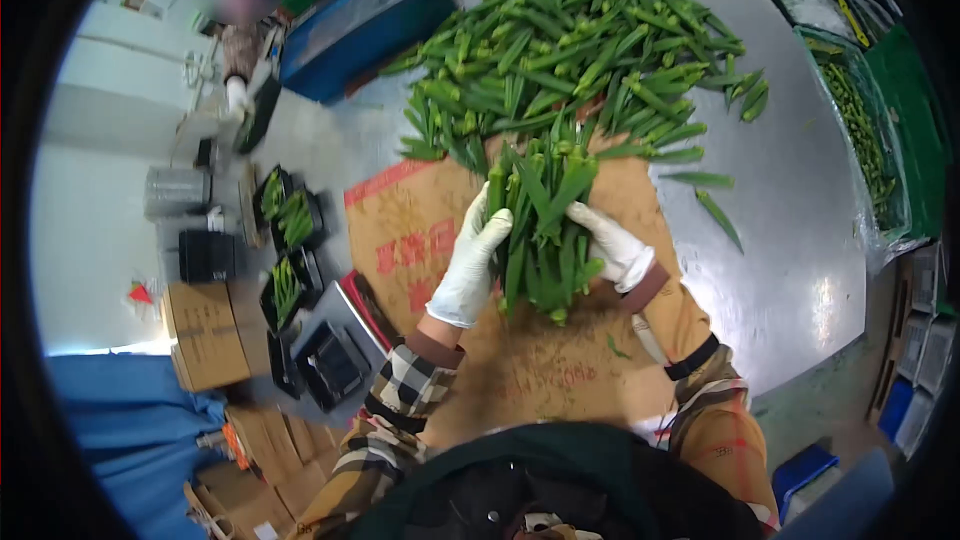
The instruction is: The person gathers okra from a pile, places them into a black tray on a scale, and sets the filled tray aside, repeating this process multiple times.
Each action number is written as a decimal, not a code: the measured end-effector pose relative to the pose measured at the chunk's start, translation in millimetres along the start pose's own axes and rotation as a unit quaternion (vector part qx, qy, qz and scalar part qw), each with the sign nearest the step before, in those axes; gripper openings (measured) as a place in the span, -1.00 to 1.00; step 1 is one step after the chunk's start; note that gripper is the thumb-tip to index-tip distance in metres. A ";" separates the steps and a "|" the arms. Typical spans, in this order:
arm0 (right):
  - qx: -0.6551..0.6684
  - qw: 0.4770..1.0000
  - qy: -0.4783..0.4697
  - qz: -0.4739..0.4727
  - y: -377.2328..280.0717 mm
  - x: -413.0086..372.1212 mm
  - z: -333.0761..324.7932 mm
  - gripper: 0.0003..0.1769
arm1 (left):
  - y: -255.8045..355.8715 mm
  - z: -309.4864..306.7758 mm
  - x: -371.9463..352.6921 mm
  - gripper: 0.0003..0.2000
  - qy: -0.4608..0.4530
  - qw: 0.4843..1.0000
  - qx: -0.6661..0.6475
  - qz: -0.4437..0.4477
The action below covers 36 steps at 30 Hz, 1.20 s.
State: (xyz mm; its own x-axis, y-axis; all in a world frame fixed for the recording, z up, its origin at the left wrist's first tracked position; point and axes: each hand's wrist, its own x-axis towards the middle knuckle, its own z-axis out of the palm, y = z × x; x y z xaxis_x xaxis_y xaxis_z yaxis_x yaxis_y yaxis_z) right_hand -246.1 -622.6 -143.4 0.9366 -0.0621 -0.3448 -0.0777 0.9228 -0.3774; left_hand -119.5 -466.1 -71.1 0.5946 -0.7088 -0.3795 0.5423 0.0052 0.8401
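A bunch of green okra (545, 240) is held between my two white-gloved hands, above a flattened cardboard sheet (520, 370) with red print. My left hand (475, 258) wraps the bunch's left side, its thumb lying across the pods. From the other side my right hand (612, 245) grips the bunch; some of its fingers are hidden behind the pods. Just beyond lies a large heap of loose okra (570, 60), spread over the metal table (790, 240) and the sheet's far edge. A few single pods (718, 218) lie to the right.
At left stand black trays of okra (287, 290), empty black trays (332, 365) and a cardboard box (205, 335). A blue-sided box (370, 25) is at the back left, near another person (240, 50). A lined green crate (860, 140) holds more okra at right.
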 end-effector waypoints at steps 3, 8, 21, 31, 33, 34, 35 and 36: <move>-0.244 0.964 0.109 -0.017 3.4 -48.4 -18.3 -0.36 | -31.6 -57.1 -43.5 -0.22 0.105 0.991 0.083 -0.030; -0.355 0.867 0.293 -0.190 27.3 -108.1 -80.9 -0.26 | -68.7 -121.7 -107.0 -0.21 0.229 0.942 0.219 -0.111; -0.863 0.423 0.168 -0.220 117.2 -80.6 9.0 -0.18 | -104.5 -31.3 -102.8 -0.20 -0.016 0.630 0.761 0.153; -0.860 0.479 0.071 -0.162 188.2 -157.4 7.5 -0.22 | -112.9 -71.2 -209.3 -0.13 -0.042 0.631 0.773 0.053; -0.856 0.463 0.152 -0.174 179.2 -167.1 -0.9 -0.26 | -110.4 -74.8 -218.9 -0.17 -0.035 0.663 0.745 0.068; -0.851 0.468 0.166 -0.172 173.2 -169.8 -5.3 -0.26 | -109.2 -76.8 -222.8 -0.18 -0.030 0.679 0.730 0.076; -0.856 0.461 0.186 -0.144 172.0 -174.6 -5.8 -0.29 | -110.1 -81.9 -226.3 -0.22 -0.017 0.701 0.707 0.093; -0.859 0.454 0.205 -0.116 169.2 -178.1 -0.8 -0.31 | -112.7 -89.5 -229.5 -0.26 -0.003 0.722 0.683 0.110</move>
State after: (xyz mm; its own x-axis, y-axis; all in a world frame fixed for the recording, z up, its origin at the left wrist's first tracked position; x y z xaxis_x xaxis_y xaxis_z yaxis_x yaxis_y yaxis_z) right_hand -426.3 -455.7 -146.5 0.8725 -0.4729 -0.1231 -0.4757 -0.7643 -0.4355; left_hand -264.0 -240.8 -113.4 0.5728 -0.7997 -0.1799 -0.6593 -0.5799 0.4787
